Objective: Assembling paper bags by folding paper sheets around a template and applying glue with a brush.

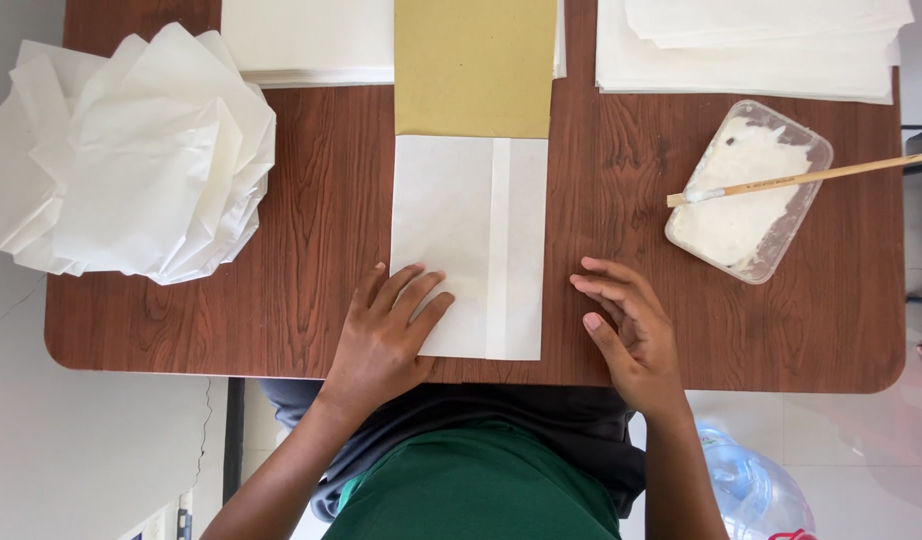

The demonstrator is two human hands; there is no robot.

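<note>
A folded white paper sheet (471, 230) lies lengthwise on the brown wooden table (311, 200), its far end tucked under a tan cardboard piece (474, 65). My left hand (386, 335) rests flat on the sheet's near left corner, fingers spread. Just right of the sheet, my right hand (626, 325) hovers or rests on the table with fingers loosely curled, holding nothing. A narrow overlapping strip runs down the sheet's right side.
A fanned pile of folded white papers (131, 150) overhangs the table's left end. Flat white paper stacks (751, 45) sit at the far edge. A clear plastic tray of white paste (746, 190) with a wooden brush (811, 178) across it stands right. A water jug (751, 490) is on the floor.
</note>
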